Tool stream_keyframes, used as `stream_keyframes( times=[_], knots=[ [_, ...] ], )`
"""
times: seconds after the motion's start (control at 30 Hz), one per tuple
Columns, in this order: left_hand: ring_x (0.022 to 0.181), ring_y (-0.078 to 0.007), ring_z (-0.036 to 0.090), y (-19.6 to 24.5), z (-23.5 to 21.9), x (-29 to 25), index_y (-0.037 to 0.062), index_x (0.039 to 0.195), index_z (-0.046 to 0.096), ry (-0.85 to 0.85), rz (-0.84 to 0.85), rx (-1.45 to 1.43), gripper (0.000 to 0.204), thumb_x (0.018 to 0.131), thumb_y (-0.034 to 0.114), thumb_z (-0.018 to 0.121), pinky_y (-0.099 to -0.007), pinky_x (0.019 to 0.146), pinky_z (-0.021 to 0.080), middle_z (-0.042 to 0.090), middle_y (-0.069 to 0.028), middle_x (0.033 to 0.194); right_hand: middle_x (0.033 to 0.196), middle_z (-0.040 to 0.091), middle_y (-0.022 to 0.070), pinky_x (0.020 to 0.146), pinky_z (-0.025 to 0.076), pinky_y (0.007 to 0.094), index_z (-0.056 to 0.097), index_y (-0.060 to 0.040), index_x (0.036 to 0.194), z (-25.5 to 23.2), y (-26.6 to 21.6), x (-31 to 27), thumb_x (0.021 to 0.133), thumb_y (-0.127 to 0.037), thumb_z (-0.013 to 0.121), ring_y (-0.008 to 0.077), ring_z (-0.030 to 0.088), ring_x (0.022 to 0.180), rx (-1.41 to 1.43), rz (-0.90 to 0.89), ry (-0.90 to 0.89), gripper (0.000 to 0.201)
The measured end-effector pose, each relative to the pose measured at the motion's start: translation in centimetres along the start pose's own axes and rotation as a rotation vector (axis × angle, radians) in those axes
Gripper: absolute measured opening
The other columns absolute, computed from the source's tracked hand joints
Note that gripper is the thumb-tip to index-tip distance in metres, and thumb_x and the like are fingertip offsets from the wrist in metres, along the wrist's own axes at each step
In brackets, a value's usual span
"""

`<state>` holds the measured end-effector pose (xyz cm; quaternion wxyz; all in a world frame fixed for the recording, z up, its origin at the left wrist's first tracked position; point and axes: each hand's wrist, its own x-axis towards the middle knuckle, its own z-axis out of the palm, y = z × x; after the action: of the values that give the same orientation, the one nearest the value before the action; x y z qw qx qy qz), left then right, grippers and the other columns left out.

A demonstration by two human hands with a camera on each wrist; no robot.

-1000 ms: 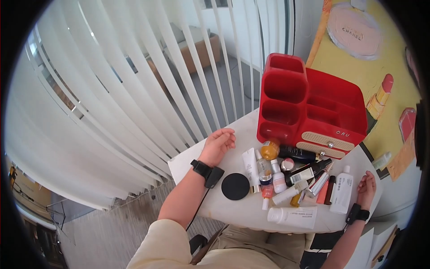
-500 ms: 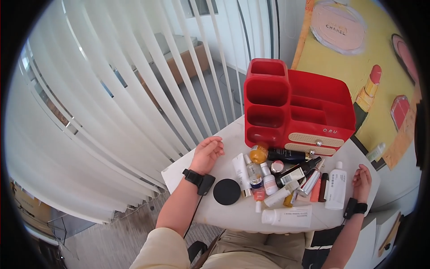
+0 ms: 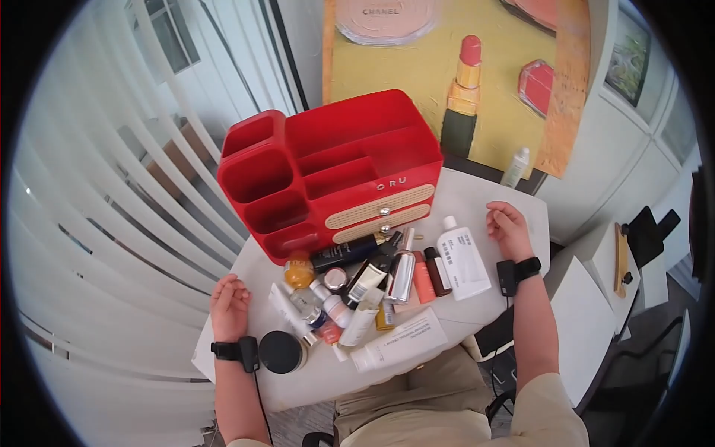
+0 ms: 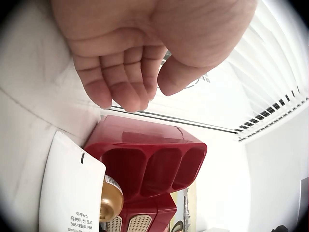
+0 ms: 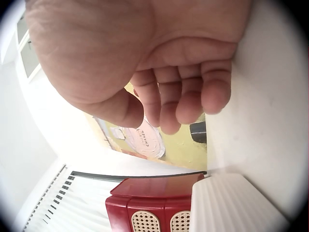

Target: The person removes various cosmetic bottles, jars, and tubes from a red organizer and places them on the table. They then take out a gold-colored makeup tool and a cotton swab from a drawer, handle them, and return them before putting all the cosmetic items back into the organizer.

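My left hand (image 3: 230, 307) rests at the left side of the white table, fingers loosely curled and holding nothing. Nearest to it are a round jar with a black lid (image 3: 281, 352) and a white squeeze tube (image 3: 289, 311). On the right, my right hand (image 3: 509, 229) lies palm inward with relaxed fingers, beside a flat white bottle (image 3: 463, 262) but apart from it. A red cosmetics organizer (image 3: 357, 191) with open compartments and two woven-front drawers stands at the back. Both wrist views show bare palms, the left (image 4: 140, 43) and the right (image 5: 145, 53).
Between the hands lie jumbled cosmetics: an amber round bottle (image 3: 299, 273), a dark tube (image 3: 344, 253), a silver tube (image 3: 402, 276), a coral tube (image 3: 423, 279) and a large white tube (image 3: 402, 341). Vertical blinds (image 3: 97, 223) hang at the left; a painted board (image 3: 402, 74) stands behind.
The head view has swung to the right, so the table and organizer appear farther left. Both hands keep about the same places beside the cosmetics, which have not moved.
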<state>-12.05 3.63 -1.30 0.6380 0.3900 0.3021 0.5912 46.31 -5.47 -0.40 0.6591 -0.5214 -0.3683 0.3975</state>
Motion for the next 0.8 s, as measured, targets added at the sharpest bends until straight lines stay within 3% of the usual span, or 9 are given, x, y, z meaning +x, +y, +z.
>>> stream_keyframes(
  times=[0.33,0.8],
  knots=[
    [0.072,-0.0113,0.056,0.2,0.5,-0.1,0.0044,0.107,0.061,0.042,-0.003,0.081,0.018,0.100,0.018,0.052,-0.0277,0.069,0.047,0.062,-0.0024,0.085,0.081,0.062,-0.0005,0.056,0.044,0.0218,0.064,-0.0058,0.108,0.3,-0.6,-0.4,0.096,-0.016,0.055,0.0075,0.056,0.065,-0.016,0.020,-0.008,0.018],
    [0.067,-0.0137,0.053,0.4,0.1,-0.3,0.0021,0.103,0.063,0.076,0.004,0.041,0.025,0.102,0.022,0.048,-0.0316,0.066,0.046,0.063,-0.0040,0.082,0.081,0.062,-0.0003,0.054,0.044,0.0207,0.066,-0.0052,0.106,0.1,0.2,0.0,0.095,-0.015,0.055,0.0064,0.054,0.064,0.009,-0.005,-0.006,0.018]
  ],
)
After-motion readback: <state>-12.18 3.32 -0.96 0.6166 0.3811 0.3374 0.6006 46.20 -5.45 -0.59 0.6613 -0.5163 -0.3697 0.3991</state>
